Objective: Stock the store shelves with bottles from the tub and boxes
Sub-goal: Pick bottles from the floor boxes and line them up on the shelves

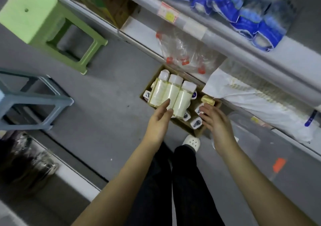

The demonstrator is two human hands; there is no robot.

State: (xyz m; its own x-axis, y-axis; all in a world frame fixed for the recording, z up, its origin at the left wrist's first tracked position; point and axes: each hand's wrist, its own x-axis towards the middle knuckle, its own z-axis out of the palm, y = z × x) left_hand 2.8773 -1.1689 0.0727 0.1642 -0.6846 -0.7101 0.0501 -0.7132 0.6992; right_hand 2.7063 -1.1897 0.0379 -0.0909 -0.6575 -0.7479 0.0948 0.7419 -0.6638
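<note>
A cardboard box [198, 132] lies on the grey floor against the shelf base. A wrapped pack of three pale yellow bottles [171, 93] with white caps lies across its top, over several small white bottles [196, 123]. My left hand [160, 119] reaches out with straight fingers, its tips at the near end of the pack. My right hand [214, 119] hovers over the box's right side with relaxed fingers and holds nothing. A small yellow-capped bottle [207, 100] sits just beyond its fingertips.
White shelves [225, 40] run diagonally on the right, carrying blue packets [243, 12], a clear bag of red-capped bottles [184, 55] and a white bag [251, 102]. A clear plastic tub [251, 139] stands at my right. A green stool [43, 20] and a blue-grey stool [29, 100] stand left.
</note>
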